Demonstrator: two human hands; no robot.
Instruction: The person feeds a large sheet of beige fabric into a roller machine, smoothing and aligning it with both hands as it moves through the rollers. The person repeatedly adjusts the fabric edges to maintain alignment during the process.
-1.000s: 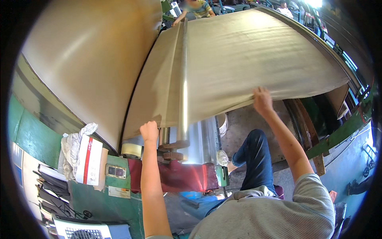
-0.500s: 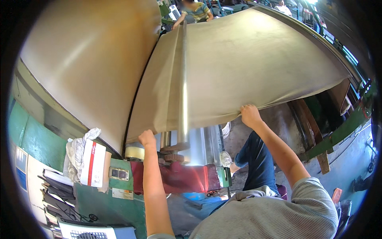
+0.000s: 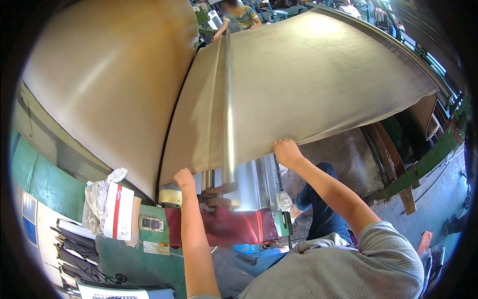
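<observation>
A wide beige sheet of fabric (image 3: 298, 89) stretches across the machine, running under or around a shiny metal roller (image 3: 228, 109). My left hand (image 3: 184, 179) is closed on its near edge, left of the roller and beside the big brown drum (image 3: 114, 89). Farther right along the same edge, my right hand (image 3: 287, 152) grips the fabric with bent fingers. The fingertips of both hands are partly hidden. At the far end, a co-worker (image 3: 241, 17) in a striped shirt has one hand at the fabric's far edge near the roller.
Below the roller's near end sit a toothed gear (image 3: 218, 202) and a dark red cloth (image 3: 224, 226) over the frame. A white box with a red stripe (image 3: 118, 212) and a grey rag (image 3: 97, 199) lie on the green machine body at left. A green rail (image 3: 423, 169) curves along the right.
My right hand has moved left along the fabric's edge, nearer the roller. My left hand stays at almost the same place. The co-worker has shifted slightly.
</observation>
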